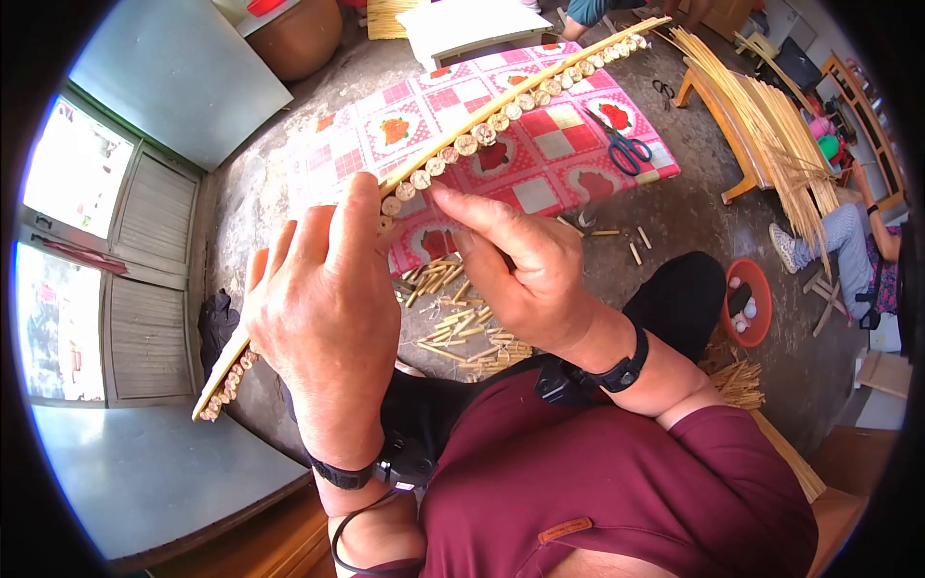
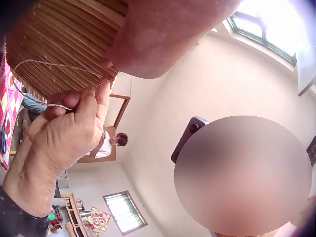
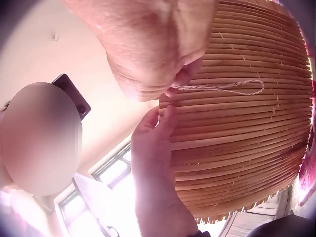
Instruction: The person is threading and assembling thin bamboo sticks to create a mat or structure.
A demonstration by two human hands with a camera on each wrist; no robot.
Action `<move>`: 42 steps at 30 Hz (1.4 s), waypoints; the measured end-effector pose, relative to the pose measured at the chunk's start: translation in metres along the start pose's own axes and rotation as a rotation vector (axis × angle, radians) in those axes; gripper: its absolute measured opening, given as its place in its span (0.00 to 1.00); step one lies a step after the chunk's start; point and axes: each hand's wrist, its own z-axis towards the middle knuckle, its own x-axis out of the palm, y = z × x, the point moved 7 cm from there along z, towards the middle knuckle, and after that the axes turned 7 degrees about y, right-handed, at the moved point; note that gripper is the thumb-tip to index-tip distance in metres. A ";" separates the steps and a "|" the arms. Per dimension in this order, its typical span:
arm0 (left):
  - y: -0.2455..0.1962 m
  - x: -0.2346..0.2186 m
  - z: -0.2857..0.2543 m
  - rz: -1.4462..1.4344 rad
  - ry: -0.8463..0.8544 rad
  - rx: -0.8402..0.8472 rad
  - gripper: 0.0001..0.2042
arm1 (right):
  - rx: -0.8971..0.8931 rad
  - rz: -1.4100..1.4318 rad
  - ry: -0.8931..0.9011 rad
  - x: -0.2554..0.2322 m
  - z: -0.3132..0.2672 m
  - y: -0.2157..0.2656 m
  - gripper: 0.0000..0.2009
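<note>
- Left hand (image 1: 332, 299) grips the mat (image 3: 247, 133) at its edge, fingers partly extended, with the thumb on the slatted face.
- Right hand (image 1: 525, 270) is nearly closed, thumb and curled fingers pinching the cord (image 3: 212, 89) beside the left; its index finger reaches to the mat's edge.
- The mat is held up between the hands, above the patterned cloth (image 1: 390, 135); the cord loops loosely across its slats.
- Binding or tying at the edge looks to be the step in hand.
- Next, the move likely calls for drawing the slack through evenly while the left hand steadies the slats.
- Scissors (image 1: 626, 152) lie on the cloth, untouched.
</note>
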 end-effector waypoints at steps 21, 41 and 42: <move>-0.016 0.011 -0.018 0.061 0.030 0.001 0.15 | 0.257 0.226 -0.059 -0.004 -0.003 -0.015 0.02; 0.021 0.213 -0.164 -0.081 0.135 -0.169 0.18 | 0.186 -0.392 0.436 0.070 -0.113 -0.170 0.08; 0.029 0.223 -0.174 -0.282 0.279 -0.334 0.15 | 0.179 -0.389 0.444 0.073 -0.113 -0.171 0.07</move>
